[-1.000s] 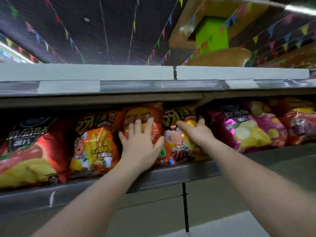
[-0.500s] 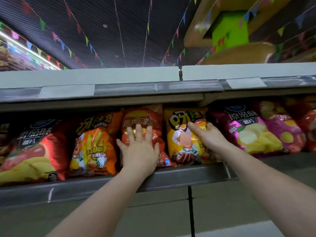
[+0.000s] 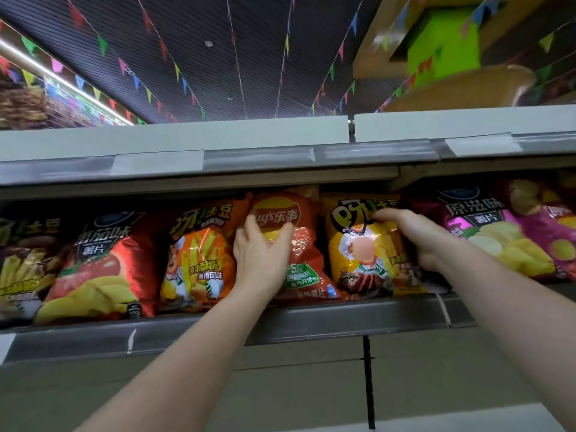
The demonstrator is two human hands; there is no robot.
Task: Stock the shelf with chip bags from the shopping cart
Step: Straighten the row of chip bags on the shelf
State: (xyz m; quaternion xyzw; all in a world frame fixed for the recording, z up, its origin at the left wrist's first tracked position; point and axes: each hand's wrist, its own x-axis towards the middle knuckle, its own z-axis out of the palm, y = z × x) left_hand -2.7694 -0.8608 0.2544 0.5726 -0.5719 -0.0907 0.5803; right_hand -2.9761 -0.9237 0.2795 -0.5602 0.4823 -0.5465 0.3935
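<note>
While both arms reach up to the shelf [image 3: 343, 319], the left hand [image 3: 261, 254] presses flat, fingers spread, on the red chip bag [image 3: 299, 244], which stands upright directly under its palm. Just to its right, the right hand [image 3: 414, 235] curls around the upper right edge of the yellow chip bag [image 3: 358, 251], also upright, so each hand is nearest its own bag.

Brown fries-print foil bag [image 3: 21, 266] cut off at left edge; magenta foil chip bag [image 3: 548, 232] cut off right; yellow cartoon-chef bag's [image 3: 358, 244] printed face blurred.
</note>
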